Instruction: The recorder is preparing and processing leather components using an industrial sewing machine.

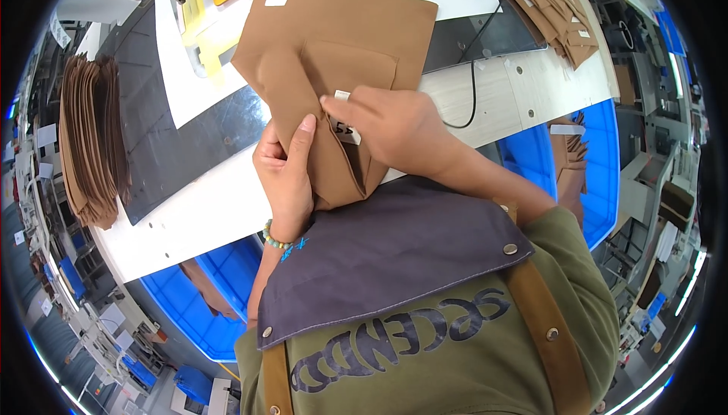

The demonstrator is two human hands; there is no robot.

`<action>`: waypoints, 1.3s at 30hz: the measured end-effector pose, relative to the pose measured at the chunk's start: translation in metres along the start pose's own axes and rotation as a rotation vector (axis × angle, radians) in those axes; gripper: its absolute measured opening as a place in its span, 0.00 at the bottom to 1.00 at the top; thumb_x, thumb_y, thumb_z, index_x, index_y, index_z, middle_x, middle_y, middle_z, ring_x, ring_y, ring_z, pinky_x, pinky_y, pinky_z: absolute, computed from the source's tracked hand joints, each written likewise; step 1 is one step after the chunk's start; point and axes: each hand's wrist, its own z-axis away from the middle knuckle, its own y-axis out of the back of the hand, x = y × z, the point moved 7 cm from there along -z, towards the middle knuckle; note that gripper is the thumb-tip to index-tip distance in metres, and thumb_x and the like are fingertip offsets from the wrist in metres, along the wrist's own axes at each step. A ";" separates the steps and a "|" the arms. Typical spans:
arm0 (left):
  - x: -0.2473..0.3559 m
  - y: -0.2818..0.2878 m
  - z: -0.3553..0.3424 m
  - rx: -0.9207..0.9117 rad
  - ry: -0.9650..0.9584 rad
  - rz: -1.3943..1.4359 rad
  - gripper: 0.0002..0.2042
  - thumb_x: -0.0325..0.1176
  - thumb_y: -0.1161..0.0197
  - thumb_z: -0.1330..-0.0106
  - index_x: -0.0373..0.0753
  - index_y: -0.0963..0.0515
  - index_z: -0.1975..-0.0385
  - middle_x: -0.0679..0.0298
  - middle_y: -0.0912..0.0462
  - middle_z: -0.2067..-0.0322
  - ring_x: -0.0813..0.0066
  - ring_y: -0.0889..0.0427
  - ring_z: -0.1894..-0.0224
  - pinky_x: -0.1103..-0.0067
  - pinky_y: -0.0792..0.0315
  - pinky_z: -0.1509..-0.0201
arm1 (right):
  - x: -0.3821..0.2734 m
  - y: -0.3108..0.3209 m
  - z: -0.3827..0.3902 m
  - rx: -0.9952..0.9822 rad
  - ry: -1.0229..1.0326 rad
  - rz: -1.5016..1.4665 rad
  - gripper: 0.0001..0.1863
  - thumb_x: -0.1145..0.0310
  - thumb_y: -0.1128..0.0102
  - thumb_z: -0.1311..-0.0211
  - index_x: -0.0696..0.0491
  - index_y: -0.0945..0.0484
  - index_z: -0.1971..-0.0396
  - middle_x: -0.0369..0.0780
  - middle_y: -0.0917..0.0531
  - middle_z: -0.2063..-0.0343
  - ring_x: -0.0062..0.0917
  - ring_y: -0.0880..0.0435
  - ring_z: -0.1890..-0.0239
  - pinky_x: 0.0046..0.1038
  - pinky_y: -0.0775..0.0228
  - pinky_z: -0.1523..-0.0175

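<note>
From the head view I take the brown fabric piece (353,17) as my landmark; it lies at mid-table, its near end by the apron (394,256). The left hand (288,165) grips its near-left edge, thumb on top. The right hand (398,123) lies over its near-right part, index fingertip at a fold beside a white label (346,131); I can't tell whether it pinches anything. Left of the piece stands a stack of brown pieces (92,138); beyond it to the right, a brown pile (557,9). To its right, a black cable (474,85) crosses the white table (205,206). That table's near edge runs below the piece, blue bins (182,305) lower on both sides. Left of the piece, I see bare white tabletop between the dark panel (155,150) and that edge.
</note>
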 end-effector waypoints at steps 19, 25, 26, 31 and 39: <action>0.005 0.004 0.015 0.064 -0.146 -0.100 0.13 0.21 0.27 0.31 0.32 0.18 0.49 0.63 0.11 0.54 0.80 0.15 0.53 0.80 0.23 0.46 | 0.014 0.003 0.006 -0.047 -0.610 -0.678 0.10 0.70 0.36 0.27 0.57 0.18 0.52 0.36 0.16 0.64 0.24 0.18 0.70 0.24 0.26 0.66; 0.007 0.002 0.011 0.032 -0.133 -0.094 0.14 0.22 0.28 0.29 0.32 0.19 0.47 0.62 0.12 0.51 0.81 0.15 0.51 0.80 0.23 0.43 | 0.024 -0.002 -0.014 -0.027 -0.087 -0.649 0.10 0.78 0.31 0.34 0.55 0.11 0.54 0.35 0.14 0.60 0.18 0.18 0.67 0.21 0.30 0.67; 0.006 0.003 0.011 0.037 -0.135 -0.091 0.14 0.22 0.28 0.29 0.32 0.19 0.47 0.62 0.12 0.51 0.81 0.15 0.51 0.80 0.23 0.43 | 0.031 0.000 -0.018 -0.031 -0.083 -0.650 0.10 0.78 0.31 0.34 0.55 0.11 0.54 0.35 0.14 0.60 0.18 0.18 0.67 0.21 0.30 0.67; 0.002 0.005 0.009 -0.012 -0.090 0.006 0.14 0.23 0.29 0.28 0.33 0.20 0.45 0.63 0.12 0.51 0.80 0.16 0.51 0.80 0.24 0.43 | 0.040 -0.003 -0.044 -0.353 -0.023 -0.831 0.06 0.73 0.27 0.34 0.55 0.12 0.59 0.35 0.13 0.63 0.21 0.15 0.65 0.23 0.27 0.64; 0.001 0.008 0.007 -0.021 -0.044 0.067 0.14 0.23 0.30 0.27 0.33 0.20 0.44 0.63 0.12 0.51 0.82 0.15 0.51 0.80 0.22 0.43 | 0.039 -0.014 -0.066 -0.509 0.111 -0.867 0.04 0.73 0.28 0.33 0.56 0.13 0.63 0.35 0.13 0.65 0.22 0.15 0.66 0.24 0.28 0.63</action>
